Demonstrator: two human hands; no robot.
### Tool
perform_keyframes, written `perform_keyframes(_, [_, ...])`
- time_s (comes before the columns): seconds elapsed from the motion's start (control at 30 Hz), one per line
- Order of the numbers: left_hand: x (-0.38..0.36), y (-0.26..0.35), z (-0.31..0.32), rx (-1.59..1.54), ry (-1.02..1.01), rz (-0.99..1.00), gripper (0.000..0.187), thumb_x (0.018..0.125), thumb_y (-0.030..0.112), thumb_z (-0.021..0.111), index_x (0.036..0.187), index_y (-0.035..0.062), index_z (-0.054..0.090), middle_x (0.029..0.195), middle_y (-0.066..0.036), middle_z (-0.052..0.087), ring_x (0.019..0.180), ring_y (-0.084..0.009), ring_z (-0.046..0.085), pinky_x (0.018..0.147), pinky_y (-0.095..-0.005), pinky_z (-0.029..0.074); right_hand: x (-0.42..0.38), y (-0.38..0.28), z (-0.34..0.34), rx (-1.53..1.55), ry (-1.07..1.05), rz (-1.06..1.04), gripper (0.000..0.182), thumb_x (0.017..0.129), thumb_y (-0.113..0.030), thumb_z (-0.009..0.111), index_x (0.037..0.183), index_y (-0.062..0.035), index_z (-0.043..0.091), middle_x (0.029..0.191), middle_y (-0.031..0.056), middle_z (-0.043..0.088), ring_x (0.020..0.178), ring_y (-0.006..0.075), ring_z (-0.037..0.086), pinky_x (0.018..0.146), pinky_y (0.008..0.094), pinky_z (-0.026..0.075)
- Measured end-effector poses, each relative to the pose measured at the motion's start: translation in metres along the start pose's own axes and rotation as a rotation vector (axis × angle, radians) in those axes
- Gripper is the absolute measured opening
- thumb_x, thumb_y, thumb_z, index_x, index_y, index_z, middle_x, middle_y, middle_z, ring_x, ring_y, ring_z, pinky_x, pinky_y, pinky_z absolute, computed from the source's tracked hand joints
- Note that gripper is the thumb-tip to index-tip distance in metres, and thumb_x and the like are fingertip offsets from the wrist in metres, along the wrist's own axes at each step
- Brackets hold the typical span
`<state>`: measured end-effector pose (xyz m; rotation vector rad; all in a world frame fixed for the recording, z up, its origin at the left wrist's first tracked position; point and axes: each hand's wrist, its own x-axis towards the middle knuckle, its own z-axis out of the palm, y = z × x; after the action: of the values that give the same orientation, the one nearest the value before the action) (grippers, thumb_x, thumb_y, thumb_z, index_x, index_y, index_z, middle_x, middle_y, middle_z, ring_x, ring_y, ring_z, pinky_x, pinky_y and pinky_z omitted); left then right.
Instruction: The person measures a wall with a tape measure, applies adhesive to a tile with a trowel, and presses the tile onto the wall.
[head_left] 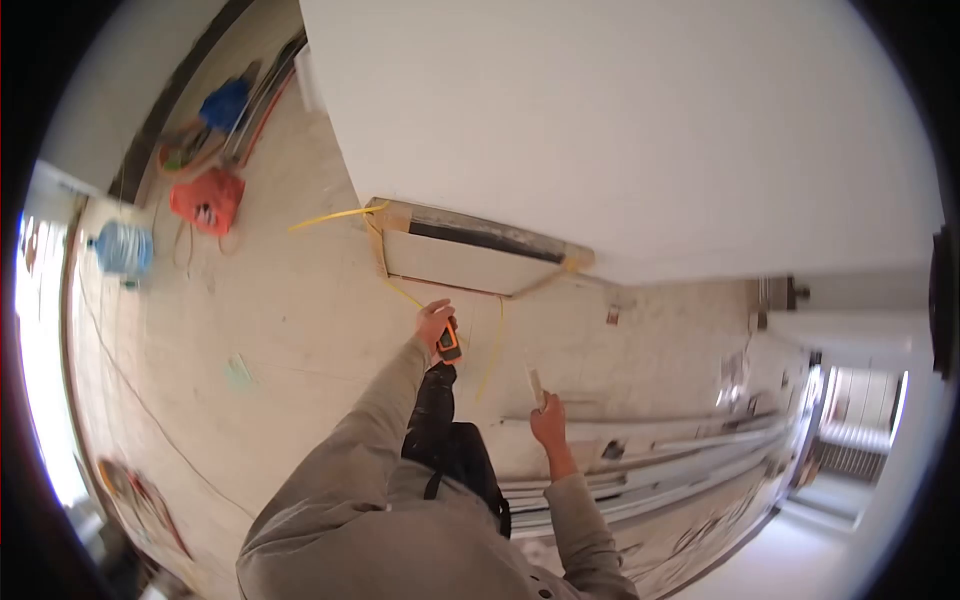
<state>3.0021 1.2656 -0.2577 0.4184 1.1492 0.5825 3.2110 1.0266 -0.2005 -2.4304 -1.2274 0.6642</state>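
Observation:
My left hand (434,321) is closed around a small orange-and-black handheld device (449,343) with a dark face; its exact kind does not show. In my right hand (549,424), lower and to the right, is a short, pale, narrow tool (536,382), pointing up and away from me; its tip is blurred. Beyond my left hand a strapped stack of panels (450,262) stands against the big white surface, with brown corner pieces and loose yellow straps (330,217). Neither hand visibly touches the stack.
Long pale profiles (650,465) lie on the floor to my right. Far left are a blue water bottle (125,248), a red bag (208,202) and a blue bag (225,104). A thin cable (150,415) crosses the floor. The white wall (620,120) rises ahead.

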Motion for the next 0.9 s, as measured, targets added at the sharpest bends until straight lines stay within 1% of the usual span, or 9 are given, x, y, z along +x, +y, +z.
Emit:
perform_keyframes(0.07, [0.043,0.004,0.02,-0.019,0.106,0.049,0.049,0.084,0.009,0.059,0.129,-0.0045,0.049,0.07,-0.008,0.061,0.062,-0.0161,0.057,0.056,-0.0327,0.048,0.035,-0.017,-0.027,-0.173,-0.272,0.01,0.048,0.072,0.0,0.057,0.119,-0.004,0.059,0.121,0.0186,0.052,0.112,0.0403,0.049,0.093,0.046,0.043])
perform_keyframes(0.2, [0.132,0.027,0.032,-0.032,0.309,0.238,0.054,0.083,0.013,0.059,0.133,-0.0038,0.047,0.073,-0.01,0.063,0.065,-0.0189,0.059,0.06,-0.0339,0.049,0.134,-0.016,-0.019,-0.285,-0.468,-0.256,0.049,0.07,0.002,0.057,0.119,-0.005,0.06,0.13,0.0159,0.048,0.118,0.0389,0.046,0.097,0.045,0.043])
perform_keyframes(0.37, [0.136,0.059,0.037,0.241,0.518,0.35,0.045,0.079,0.016,0.061,0.12,-0.002,0.058,0.078,-0.019,0.066,0.071,-0.0299,0.065,0.066,-0.0384,0.05,0.252,0.005,0.034,-0.351,-0.549,-0.644,0.051,0.069,0.003,0.059,0.12,-0.0035,0.059,0.14,0.018,0.036,0.125,0.0397,0.038,0.103,0.046,0.039])
perform_keyframes(0.43, [0.114,0.063,0.045,0.399,0.677,0.698,0.039,0.076,0.017,0.061,0.11,-0.0018,0.064,0.084,-0.025,0.065,0.079,-0.0384,0.065,0.07,-0.0408,0.05,0.281,-0.01,0.039,-0.415,-0.581,-0.787,0.049,0.069,0.002,0.059,0.118,-0.0016,0.06,0.143,0.0181,0.032,0.129,0.04,0.034,0.103,0.0456,0.038])
perform_keyframes(0.53, [0.101,0.08,0.055,0.449,0.66,0.769,0.04,0.078,0.017,0.061,0.109,-0.0087,0.061,0.077,-0.023,0.063,0.071,-0.0318,0.065,0.069,-0.0382,0.049,0.296,-0.033,0.029,-0.284,-0.482,-0.862,0.042,0.069,-0.001,0.064,0.111,-0.0096,0.067,0.143,0.0189,0.031,0.128,0.044,0.033,0.105,0.0513,0.034])
perform_keyframes(0.7, [0.101,0.094,0.07,0.479,0.726,0.643,0.04,0.078,0.016,0.061,0.11,-0.0077,0.06,0.077,-0.026,0.062,0.072,-0.0388,0.062,0.069,-0.0385,0.049,0.317,-0.038,-0.014,-0.443,-0.322,-0.97,0.041,0.072,-0.003,0.06,0.113,-0.0035,0.064,0.141,0.0219,0.034,0.128,0.0431,0.034,0.103,0.0467,0.036])
perform_keyframes(0.77, [0.104,0.091,0.069,0.515,0.719,0.559,0.039,0.078,0.016,0.061,0.11,-0.0068,0.06,0.078,-0.027,0.062,0.073,-0.04,0.062,0.069,-0.0392,0.049,0.336,-0.018,-0.015,-0.358,-0.437,-0.661,0.039,0.072,-0.005,0.061,0.111,-0.0027,0.065,0.136,0.0236,0.041,0.124,0.0429,0.04,0.103,0.0472,0.036])
perform_keyframes(0.83, [0.103,0.084,0.072,0.533,0.759,0.632,0.04,0.078,0.016,0.062,0.112,-0.0045,0.06,0.078,-0.027,0.063,0.075,-0.0402,0.063,0.07,-0.0415,0.049,0.333,-0.026,-0.024,-0.333,-0.425,-0.687,0.037,0.072,-0.006,0.06,0.108,0.0003,0.065,0.133,0.0249,0.044,0.12,0.0426,0.045,0.102,0.0466,0.037])
perform_keyframes(0.9, [0.098,0.091,0.074,0.531,0.754,0.559,0.042,0.078,0.017,0.063,0.115,-0.0048,0.059,0.081,-0.027,0.064,0.079,-0.0401,0.064,0.072,-0.0424,0.05,0.338,-0.029,-0.029,-0.269,-0.491,-0.825,0.037,0.07,-0.005,0.06,0.106,-0.0031,0.067,0.111,0.0224,0.053,0.104,0.0413,0.051,0.089,0.0493,0.041])
